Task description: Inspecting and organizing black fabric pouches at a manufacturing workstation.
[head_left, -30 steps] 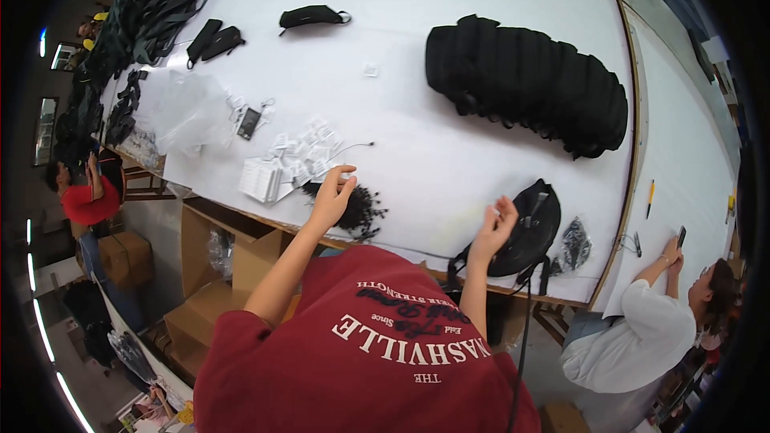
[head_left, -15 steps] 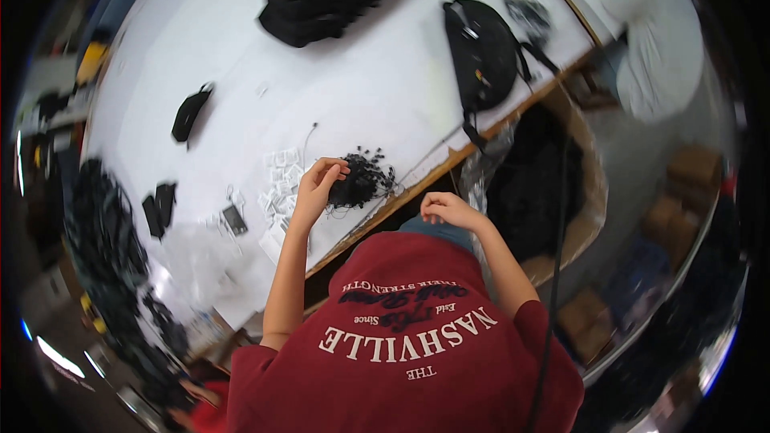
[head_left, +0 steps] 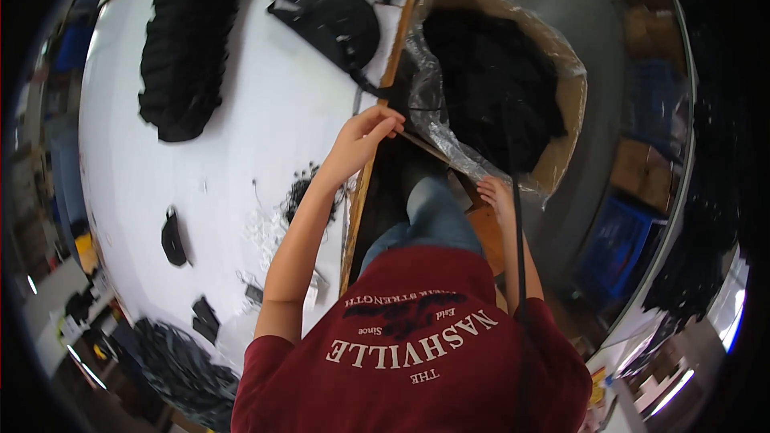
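My left hand point(head_left: 367, 138) is over the table's wooden edge with its fingers curled in toward the thumb; anything between them is too small to make out. Just beyond its fingertips lies the strap of a black half-round bag point(head_left: 330, 22). My right hand point(head_left: 499, 195) is at the near corner of a carton point(head_left: 571, 92) lined with clear plastic, its fingers partly stretched out and nothing visible in them. Black fabric goods point(head_left: 493, 84) fill that carton. Beneath my left forearm, a heap of small black corded pieces point(head_left: 301, 192) is partly hidden.
A long row of black fabric pieces point(head_left: 192, 44) lies on the white table point(head_left: 265, 128). Small white pieces point(head_left: 265, 236) and a small black pouch point(head_left: 172, 238) are nearer. Brown cartons point(head_left: 642, 176) and a blue crate point(head_left: 619, 239) stand at the right. A dark cable hangs by my right arm.
My view has turned toward the right, bringing the lined carton nearer the middle. My left hand has left the black heap for the table edge; my right hand has moved to the carton.
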`<state>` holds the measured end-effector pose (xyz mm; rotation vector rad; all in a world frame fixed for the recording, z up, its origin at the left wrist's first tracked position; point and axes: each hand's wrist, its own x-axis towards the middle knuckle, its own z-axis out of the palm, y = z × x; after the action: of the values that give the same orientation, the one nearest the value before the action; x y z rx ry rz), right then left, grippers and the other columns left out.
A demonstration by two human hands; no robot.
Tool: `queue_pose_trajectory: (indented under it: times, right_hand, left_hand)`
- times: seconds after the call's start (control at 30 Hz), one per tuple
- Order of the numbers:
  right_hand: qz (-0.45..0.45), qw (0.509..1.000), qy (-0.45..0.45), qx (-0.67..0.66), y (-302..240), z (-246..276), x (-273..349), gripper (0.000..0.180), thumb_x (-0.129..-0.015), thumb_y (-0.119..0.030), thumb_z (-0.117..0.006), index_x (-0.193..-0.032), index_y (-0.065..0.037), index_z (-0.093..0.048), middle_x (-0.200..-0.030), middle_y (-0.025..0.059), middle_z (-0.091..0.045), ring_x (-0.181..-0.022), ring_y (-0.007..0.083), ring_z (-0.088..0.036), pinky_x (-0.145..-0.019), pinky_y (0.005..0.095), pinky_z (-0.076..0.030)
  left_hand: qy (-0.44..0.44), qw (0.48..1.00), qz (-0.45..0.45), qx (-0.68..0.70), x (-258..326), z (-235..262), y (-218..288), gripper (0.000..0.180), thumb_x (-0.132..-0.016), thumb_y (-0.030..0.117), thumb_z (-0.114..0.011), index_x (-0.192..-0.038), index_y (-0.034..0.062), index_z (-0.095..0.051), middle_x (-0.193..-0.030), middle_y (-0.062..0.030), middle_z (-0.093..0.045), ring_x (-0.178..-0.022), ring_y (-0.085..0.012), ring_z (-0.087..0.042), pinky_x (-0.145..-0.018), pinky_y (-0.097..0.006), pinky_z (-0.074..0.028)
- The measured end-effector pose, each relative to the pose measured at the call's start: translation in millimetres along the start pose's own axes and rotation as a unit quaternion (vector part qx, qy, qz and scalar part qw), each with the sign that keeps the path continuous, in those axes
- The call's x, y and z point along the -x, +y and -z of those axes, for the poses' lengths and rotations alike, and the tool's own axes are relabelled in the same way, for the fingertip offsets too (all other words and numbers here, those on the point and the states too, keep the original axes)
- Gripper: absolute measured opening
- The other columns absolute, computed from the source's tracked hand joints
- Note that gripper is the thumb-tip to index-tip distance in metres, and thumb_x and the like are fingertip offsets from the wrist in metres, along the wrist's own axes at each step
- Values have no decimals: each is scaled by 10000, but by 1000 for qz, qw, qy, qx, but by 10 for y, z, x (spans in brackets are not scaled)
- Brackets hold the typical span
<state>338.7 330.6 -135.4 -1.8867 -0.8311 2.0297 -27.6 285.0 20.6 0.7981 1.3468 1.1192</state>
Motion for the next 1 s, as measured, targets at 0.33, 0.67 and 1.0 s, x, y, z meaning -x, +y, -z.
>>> queue_pose_trajectory:
  times: [0.33,0.67,1.0]
  right_hand:
    - [-44,944,248,-216,-316,1043,-1408,951,-719,-557,-719,-1353,56,-364,-1384,127,-418,-1298,208,-368,-1056,328,-296]
    - [-16,943,288,-164,296,1648,-3247,952,-787,-447,-706,-1433,33,-197,-1452,154,-312,-1336,253,-310,-1074,352,-293]
    - [15,888,183,-421,216,1069,-3749,559,-866,-249,-647,-1322,-8,-432,-1243,102,-546,-1054,221,-583,-839,349,-518]
  left_hand:
    - [-5,961,12,-277,-3171,-487,-921,411,-804,319,-695,-1098,53,-587,-1139,-135,-569,-1017,-228,-558,-875,-339,-448]
    - [-7,930,301,-212,-4623,-640,-2690,1192,-615,671,-720,-1457,39,-162,-1442,-234,-293,-1327,-328,-322,-1073,-399,-295]
    - [47,969,184,-158,-4577,-1099,-3130,835,-641,482,-803,-1233,-32,-516,-1187,-159,-580,-1087,-255,-556,-946,-312,-409]
